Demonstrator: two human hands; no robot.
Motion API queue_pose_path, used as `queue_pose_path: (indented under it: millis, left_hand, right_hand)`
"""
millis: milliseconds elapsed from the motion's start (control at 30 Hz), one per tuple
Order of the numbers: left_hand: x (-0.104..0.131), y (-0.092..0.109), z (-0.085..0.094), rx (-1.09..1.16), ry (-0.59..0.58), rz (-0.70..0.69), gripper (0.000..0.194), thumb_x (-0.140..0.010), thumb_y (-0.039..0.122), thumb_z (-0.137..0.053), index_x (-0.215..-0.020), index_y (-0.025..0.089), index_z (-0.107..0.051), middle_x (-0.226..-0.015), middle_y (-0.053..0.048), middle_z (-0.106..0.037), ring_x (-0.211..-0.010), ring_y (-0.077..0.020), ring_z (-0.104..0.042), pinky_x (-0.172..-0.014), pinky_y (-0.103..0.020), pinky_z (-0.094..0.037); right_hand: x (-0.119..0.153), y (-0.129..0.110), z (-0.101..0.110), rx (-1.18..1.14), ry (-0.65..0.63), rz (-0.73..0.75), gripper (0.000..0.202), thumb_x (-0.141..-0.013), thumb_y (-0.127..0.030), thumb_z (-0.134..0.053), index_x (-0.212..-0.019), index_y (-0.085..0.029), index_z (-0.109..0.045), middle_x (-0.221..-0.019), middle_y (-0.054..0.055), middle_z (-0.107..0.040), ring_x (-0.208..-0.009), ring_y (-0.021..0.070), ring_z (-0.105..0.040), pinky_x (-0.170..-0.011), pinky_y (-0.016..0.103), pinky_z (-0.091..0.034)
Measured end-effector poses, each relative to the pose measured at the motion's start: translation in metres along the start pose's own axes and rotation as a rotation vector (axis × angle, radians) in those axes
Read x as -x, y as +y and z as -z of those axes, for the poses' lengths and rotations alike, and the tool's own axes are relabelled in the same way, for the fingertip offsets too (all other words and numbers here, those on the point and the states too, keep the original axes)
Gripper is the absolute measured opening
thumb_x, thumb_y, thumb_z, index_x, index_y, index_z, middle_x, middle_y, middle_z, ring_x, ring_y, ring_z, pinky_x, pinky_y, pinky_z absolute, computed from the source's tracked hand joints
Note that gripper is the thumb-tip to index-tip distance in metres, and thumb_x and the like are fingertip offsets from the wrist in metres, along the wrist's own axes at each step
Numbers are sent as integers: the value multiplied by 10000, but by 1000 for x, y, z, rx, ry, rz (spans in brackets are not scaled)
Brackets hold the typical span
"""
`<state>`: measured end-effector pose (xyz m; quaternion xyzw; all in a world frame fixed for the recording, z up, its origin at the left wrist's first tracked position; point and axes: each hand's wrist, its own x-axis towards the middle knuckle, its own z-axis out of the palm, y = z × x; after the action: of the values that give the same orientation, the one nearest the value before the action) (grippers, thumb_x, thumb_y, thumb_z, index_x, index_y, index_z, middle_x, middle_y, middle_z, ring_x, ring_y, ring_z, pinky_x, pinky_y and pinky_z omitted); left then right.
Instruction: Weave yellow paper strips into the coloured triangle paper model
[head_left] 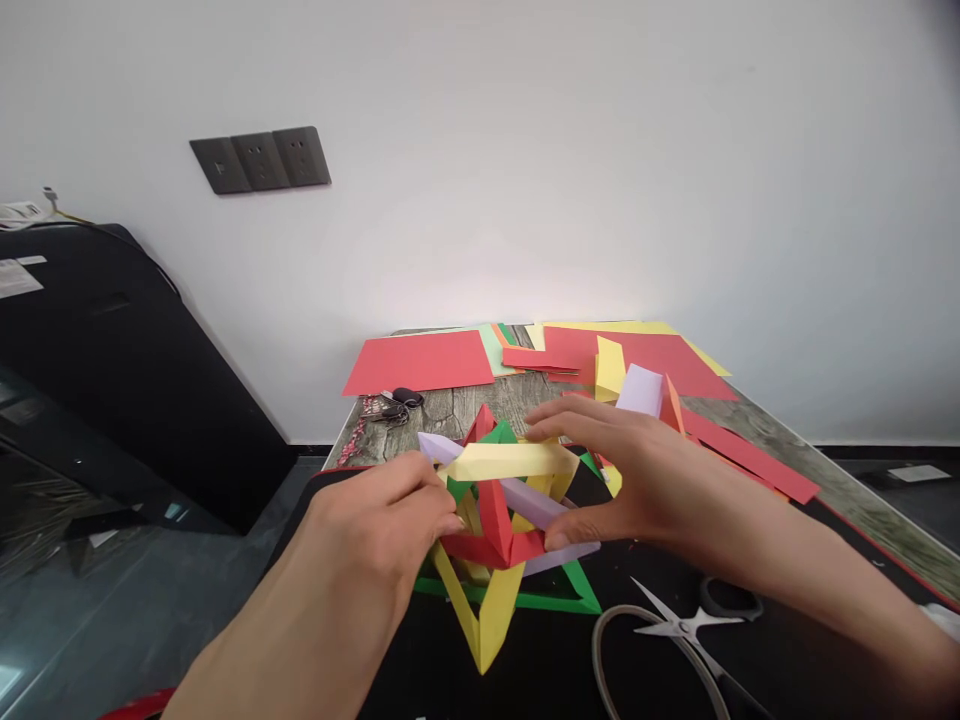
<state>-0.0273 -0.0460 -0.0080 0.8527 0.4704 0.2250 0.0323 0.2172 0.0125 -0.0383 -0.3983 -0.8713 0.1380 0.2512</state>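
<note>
Between my hands is a folded-paper model (495, 530) of interlocked strips in red, green, yellow and lilac, with pointed corners. Closed on its left side, my left hand (390, 510) pinches near the end of a pale yellow strip (517, 461) that crosses the top. My right hand (615, 465) curves around the right side, its thumb on the red and lilac strips and its fingers at the upper back. One yellow corner points down toward me, and a green edge lies behind it near the black mat. The inside of the model is partly hidden.
Open scissors (686, 625) and a grey cable loop (604, 650) lie on the black mat (540, 670) at right. Red sheets (424, 362), folded paper pieces (610, 370) and keys (394, 405) are farther back. A wall with sockets (262, 160) stands behind.
</note>
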Motion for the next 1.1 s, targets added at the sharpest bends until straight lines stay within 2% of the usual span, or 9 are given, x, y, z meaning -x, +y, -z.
queue_pose_path:
  millis: [100, 233, 400, 500, 600, 667, 833, 967, 1100]
  left_hand:
    - [-1, 3, 2, -7, -39, -55, 281, -850, 53, -501, -826, 254, -697, -890, -25, -656, -777, -193, -668, -576, -257, -522]
    - [-4, 7, 6, -31, -36, -80, 212, -859, 73, -522, -790, 230, -647, -847, -16, -617, -701, -168, -639, -628, -278, -534]
    - [-7, 7, 5, -48, -36, -71, 189, -887, 72, -531, -834, 233, -614, -898, -3, -627, -789, -158, -652, -710, -248, -545]
    - [-8, 5, 4, -17, -47, -72, 174, -896, 78, -531, -907, 229, -617, -936, -5, -642, -806, -148, -652, -691, -217, -541]
    - [-8, 4, 4, 60, -58, -74, 194, -907, 68, -502, -952, 217, -619, -966, -17, -646, -875, -153, -649, -711, -205, -544]
    - [-7, 4, 5, 71, -74, -76, 209, -907, 54, -475, -914, 204, -620, -954, -29, -644, -945, -169, -641, -754, -214, -546]
    - [-5, 3, 9, 68, -101, -93, 216, -884, 76, -465, -778, 196, -611, -911, -36, -643, -915, -172, -648, -761, -228, -551]
    - [-6, 1, 8, 93, -98, -120, 226, -873, 96, -443, -746, 197, -600, -891, -40, -642, -827, -157, -651, -688, -219, -553]
    - [-5, -1, 4, 135, -102, -133, 233, -866, 107, -431, -713, 199, -579, -799, -27, -621, -671, -133, -620, -600, -212, -538]
  right_hand:
    - [2, -10, 4, -7, 90, 122, 558, -776, -564, -692, -1253, -324, -528, -1330, 26, -564, -1202, 270, -559, -905, 380, -539]
    - [4, -27, 4, -99, 8, 215, 636, -786, -505, -712, -1338, -327, -452, -1349, 1, -546, -1221, 207, -544, -990, 310, -507]
    - [3, -27, 1, -35, -35, 226, 529, -848, -418, -680, -1320, -297, -474, -1289, 18, -592, -1188, 210, -555, -957, 331, -521]
    - [0, -26, 1, 30, -47, 282, 585, -847, -458, -668, -1355, -263, -454, -1279, 49, -607, -1202, 232, -545, -995, 378, -496]
    - [-1, -29, 1, 90, 27, 382, 648, -845, -555, -608, -1362, -196, -452, -1268, 91, -623, -1237, 255, -526, -1070, 429, -430]
    - [-1, -32, 1, 114, 64, 429, 600, -889, -534, -556, -1340, -148, -474, -1226, 105, -644, -1210, 240, -546, -1081, 415, -414]
    - [5, -40, 0, 137, 50, 425, 429, -957, -371, -525, -1311, -129, -506, -1103, 82, -683, -998, 211, -622, -881, 343, -534]
    - [7, -41, 3, 127, 2, 396, 387, -965, -392, -497, -1274, -161, -526, -1101, 80, -671, -952, 220, -617, -772, 348, -555]
    - [6, -37, 5, 77, -52, 380, 349, -942, -414, -538, -1202, -182, -562, -1083, 66, -669, -977, 212, -605, -780, 331, -545]
